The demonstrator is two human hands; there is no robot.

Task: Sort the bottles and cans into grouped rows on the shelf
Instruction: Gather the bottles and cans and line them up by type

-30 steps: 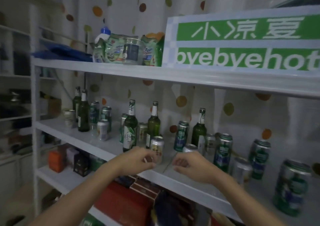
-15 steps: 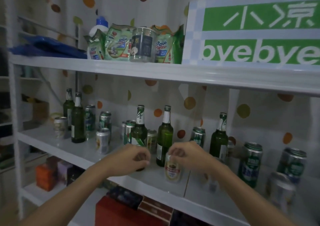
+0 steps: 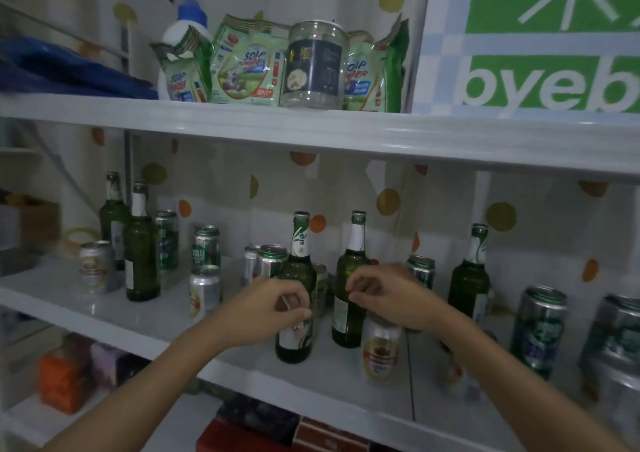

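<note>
1. On the middle shelf (image 3: 104, 316), near the centre of the view, two bare hands reach in side by side with a small gap between them.
2. Left hand (image 3: 273, 309): its fingers are curled in front of the belly of the labelled bottle (image 3: 297, 271). This green bottle stands upright near the shelf's front edge. Whether the fingers clasp it or only lie before it cannot be told.
3. Right hand (image 3: 384, 296), at 3 o'clock of the left: its fingers are curled too. At its 6 o'clock stands the gold-and-red can (image 3: 381, 354), upright, its top hidden under the palm. A grip on it cannot be told either.
4. Between the hands stands the white-necked bottle (image 3: 347, 327), upright, with the right fingertips in front of its body.
5. At 2 o'clock of the right hand is a third bottle (image 3: 469, 278). A green can (image 3: 420, 270) shows partly behind the hand.
6. At 3 o'clock, well apart, two large green cans (image 3: 538, 330) stand by the view's right edge.
7. At 9 o'clock of the left hand stands a silver can (image 3: 204, 292). At 10 o'clock are two more green bottles (image 3: 140, 254), with a pale can (image 3: 93, 266) beyond them.
8. At 12 o'clock, the upper shelf (image 3: 242, 122) carries a clear jar (image 3: 315, 65) and soap powder bags (image 3: 246, 67). A green-and-white sign (image 3: 550, 43) stands at 1 o'clock.
</note>
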